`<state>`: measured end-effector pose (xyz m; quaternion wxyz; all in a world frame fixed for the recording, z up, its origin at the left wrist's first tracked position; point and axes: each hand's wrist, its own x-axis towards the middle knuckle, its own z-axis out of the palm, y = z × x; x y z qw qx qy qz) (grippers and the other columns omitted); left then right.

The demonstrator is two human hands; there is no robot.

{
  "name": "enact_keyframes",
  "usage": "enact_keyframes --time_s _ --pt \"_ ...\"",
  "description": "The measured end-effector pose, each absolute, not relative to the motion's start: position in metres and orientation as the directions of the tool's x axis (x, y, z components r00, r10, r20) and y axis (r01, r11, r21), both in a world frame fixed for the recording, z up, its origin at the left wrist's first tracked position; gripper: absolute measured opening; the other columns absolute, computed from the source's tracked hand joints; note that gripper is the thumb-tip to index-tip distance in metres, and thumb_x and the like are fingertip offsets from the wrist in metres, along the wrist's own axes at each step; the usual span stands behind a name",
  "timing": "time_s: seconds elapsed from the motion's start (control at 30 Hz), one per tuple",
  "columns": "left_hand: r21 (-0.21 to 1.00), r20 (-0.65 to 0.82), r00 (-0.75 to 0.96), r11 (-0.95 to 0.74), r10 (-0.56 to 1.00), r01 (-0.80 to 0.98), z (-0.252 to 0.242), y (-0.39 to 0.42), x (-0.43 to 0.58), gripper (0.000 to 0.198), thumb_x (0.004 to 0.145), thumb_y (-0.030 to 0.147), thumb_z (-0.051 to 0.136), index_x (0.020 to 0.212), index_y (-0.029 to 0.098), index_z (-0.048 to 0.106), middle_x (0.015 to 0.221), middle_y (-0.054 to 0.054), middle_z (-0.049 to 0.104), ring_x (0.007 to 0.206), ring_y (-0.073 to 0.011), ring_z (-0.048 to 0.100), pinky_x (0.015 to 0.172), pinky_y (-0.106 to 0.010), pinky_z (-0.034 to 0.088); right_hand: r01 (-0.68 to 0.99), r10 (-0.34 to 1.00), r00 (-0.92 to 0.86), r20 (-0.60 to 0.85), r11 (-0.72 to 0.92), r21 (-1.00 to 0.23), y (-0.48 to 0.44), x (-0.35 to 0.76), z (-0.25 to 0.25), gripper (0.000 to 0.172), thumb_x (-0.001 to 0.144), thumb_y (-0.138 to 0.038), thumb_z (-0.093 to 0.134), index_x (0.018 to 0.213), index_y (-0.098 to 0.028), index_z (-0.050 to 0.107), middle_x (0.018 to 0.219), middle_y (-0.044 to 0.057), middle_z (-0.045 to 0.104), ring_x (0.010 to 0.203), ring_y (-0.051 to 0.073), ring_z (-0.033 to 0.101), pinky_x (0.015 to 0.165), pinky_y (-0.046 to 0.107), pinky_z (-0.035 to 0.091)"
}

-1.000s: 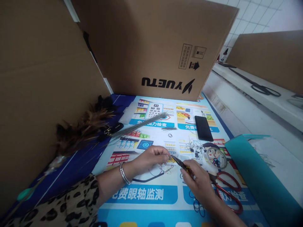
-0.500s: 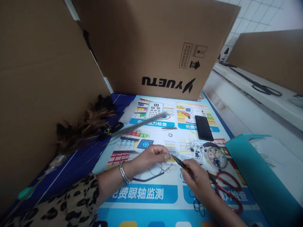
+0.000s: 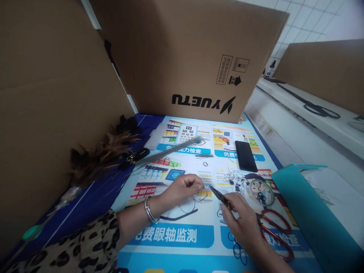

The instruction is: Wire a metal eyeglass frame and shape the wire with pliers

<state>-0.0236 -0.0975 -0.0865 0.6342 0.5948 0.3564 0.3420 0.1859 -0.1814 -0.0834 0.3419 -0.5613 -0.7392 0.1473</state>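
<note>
My left hand (image 3: 186,189), with a silver bangle (image 3: 150,209) on the wrist, pinches a thin wire piece (image 3: 202,198) between thumb and fingertips. Fine loops of it hang below the fingers. My right hand (image 3: 241,214) is wrapped round a pair of needle-nose pliers (image 3: 220,195), whose jaws point up and left. A small gap separates the plier tips from the wire piece. Beneath my right forearm lie scissors with red handles (image 3: 276,223), partly covered. Small dark rings (image 3: 239,252) are beside that forearm.
A bundle of thin wires (image 3: 170,151) lies across the printed table cover (image 3: 170,254). Farther right are a black phone (image 3: 246,156), a round clear dish (image 3: 261,191), tangled wire (image 3: 234,177) and a teal box (image 3: 309,212). Brown feathers (image 3: 99,155) sit left; a cardboard box (image 3: 193,57) stands behind.
The pliers have drawn slightly right and away from the wire piece in my left hand. My left hand stays nearly in place, still pinching. The whole view has shifted a little.
</note>
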Motion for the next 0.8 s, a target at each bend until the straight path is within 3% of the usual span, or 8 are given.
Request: enact_keyframes --time_s 0.2,0.4,0.8 --pt "0.991 0.029 0.502 -0.089 0.864 0.096 -0.0851 -0.0985 -0.0237 0.016 0.077 0.027 0.058 0.075 0.012 0.063 0.070 -0.002 0.058 0.065 -0.0116 0.048 0.062 -0.023 0.040 0.826 0.918 -0.226 0.326 0.358 -0.435 -0.1827 0.1860 -0.0925 0.021 0.084 -0.025 0.049 0.104 -0.018 0.053 0.099 0.012 0.058 0.093 0.024 0.056 0.075 0.037 0.050" --pt "0.988 0.040 0.532 -0.114 0.846 0.107 -0.0842 -0.0985 -0.0243 0.015 0.078 0.026 0.056 0.075 0.013 0.063 0.070 -0.002 0.058 0.065 -0.0117 0.049 0.061 -0.023 0.040 0.853 0.901 -0.247 0.356 0.377 -0.362 -0.1817 0.1878 -0.0897 0.023 0.083 -0.025 0.051 0.104 -0.017 0.054 0.098 0.012 0.058 0.093 0.025 0.056 0.078 0.040 0.050" --pt "0.998 -0.037 0.610 -0.004 0.791 0.067 -0.0839 -0.0999 -0.0250 0.012 0.078 0.024 0.056 0.075 0.013 0.061 0.064 0.001 0.053 0.058 -0.0085 0.043 0.055 -0.020 0.035 0.819 0.916 -0.252 0.313 0.375 -0.435 -0.1819 0.1875 -0.0941 0.022 0.085 -0.026 0.049 0.105 -0.018 0.054 0.099 0.011 0.059 0.091 0.023 0.057 0.076 0.036 0.050"
